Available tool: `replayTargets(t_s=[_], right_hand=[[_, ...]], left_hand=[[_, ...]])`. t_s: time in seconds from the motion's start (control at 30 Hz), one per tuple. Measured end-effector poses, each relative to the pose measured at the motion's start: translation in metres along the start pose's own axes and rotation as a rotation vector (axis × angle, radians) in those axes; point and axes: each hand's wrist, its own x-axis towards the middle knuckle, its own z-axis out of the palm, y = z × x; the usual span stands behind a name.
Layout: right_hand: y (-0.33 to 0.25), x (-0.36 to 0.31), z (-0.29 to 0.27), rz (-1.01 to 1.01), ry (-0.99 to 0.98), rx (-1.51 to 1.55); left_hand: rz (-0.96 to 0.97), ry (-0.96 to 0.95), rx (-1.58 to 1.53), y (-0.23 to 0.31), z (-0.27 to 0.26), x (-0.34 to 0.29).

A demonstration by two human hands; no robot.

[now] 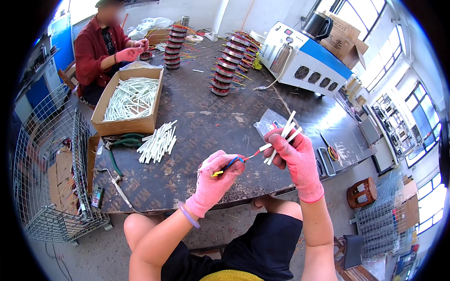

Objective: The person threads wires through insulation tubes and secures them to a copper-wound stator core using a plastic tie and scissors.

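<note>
My left hand (216,180), in a pink glove, pinches a small bundle of wires (233,163) coloured blue, yellow and red above the near table edge. My right hand (295,157), also pink-gloved, holds several white sleeve tubes (287,132) fanned upward. One tube sits over the red wire's end between both hands. A loose pile of white tubes (159,140) lies on the dark table (197,117) to the left of my hands.
A cardboard box of white tubes (130,100) stands at the left, green-handled pliers (123,140) beside it. Stacks of wound coils (227,65) rise at the back, with a white-and-blue machine (304,58) behind. A person in red works far left. A wire basket (51,168) flanks the table.
</note>
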Motion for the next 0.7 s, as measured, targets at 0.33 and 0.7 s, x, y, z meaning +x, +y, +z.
replayTargets(t_s=[0.33, 0.7], right_hand=[[-0.009, -0.005, 0.002, 0.065, -0.011, -0.056], [-0.001, -0.003, -0.005, 0.092, -0.031, 0.022]], left_hand=[[-0.030, -0.022, -0.020, -0.005, -0.001, -0.003], [-0.032, -0.014, -0.036, -0.006, -0.002, -0.003]])
